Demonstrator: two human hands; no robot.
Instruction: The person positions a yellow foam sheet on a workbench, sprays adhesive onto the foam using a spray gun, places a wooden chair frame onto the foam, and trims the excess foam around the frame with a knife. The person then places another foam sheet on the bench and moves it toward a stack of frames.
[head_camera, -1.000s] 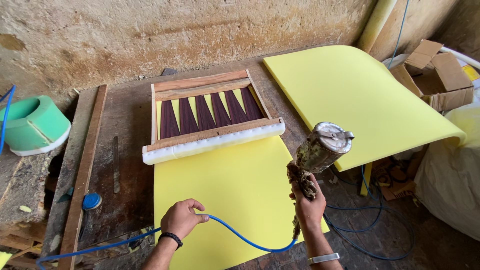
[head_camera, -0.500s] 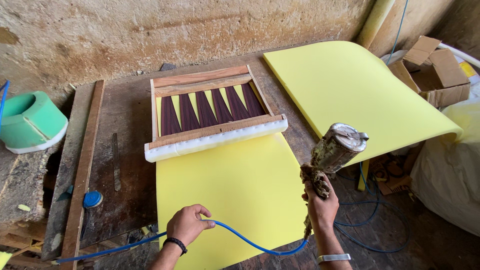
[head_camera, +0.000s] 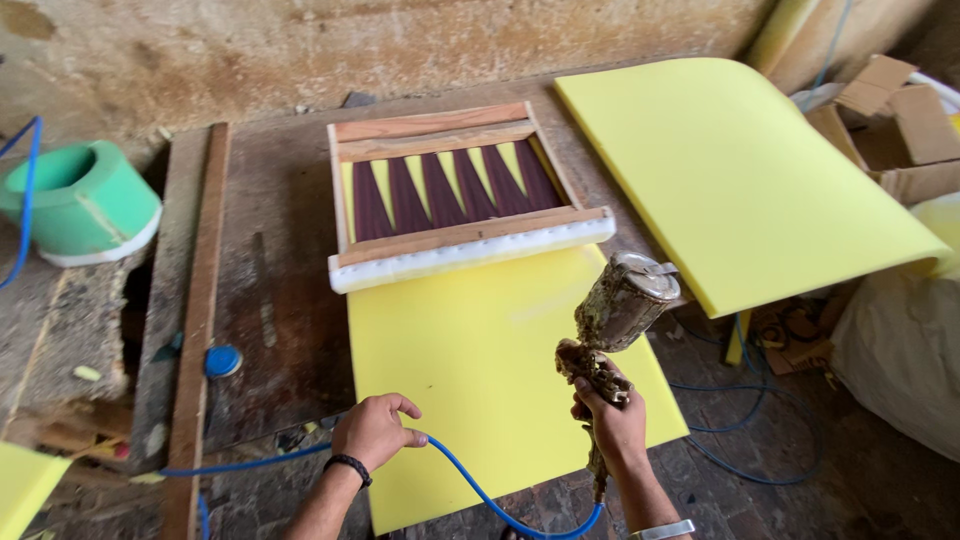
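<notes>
right hand (head_camera: 612, 425): fingers wrapped tight on grip of crusted, glue-caked metal spray gun (head_camera: 612, 322); cup tilted toward 1 o'clock, over right edge of sheet.
left hand (head_camera: 375, 430): fingers curled loosely around thin blue air hose (head_camera: 480, 490), holding it at sheet's near-left edge.
sheet: flat yellow foam sheet (head_camera: 470, 360) on worn wooden workbench (head_camera: 280, 250), at 12 o'clock from hands.
frame: wooden slat frame with maroon webbing strips (head_camera: 450, 190), white foam strip along near rail, touching sheet's far edge.
second foam: larger yellow foam slab (head_camera: 730, 170) at 2 o'clock, overhanging bench.
risk: hose likely drags across sheet if left grip slips; gun tilted, overspray could reach frame.
</notes>
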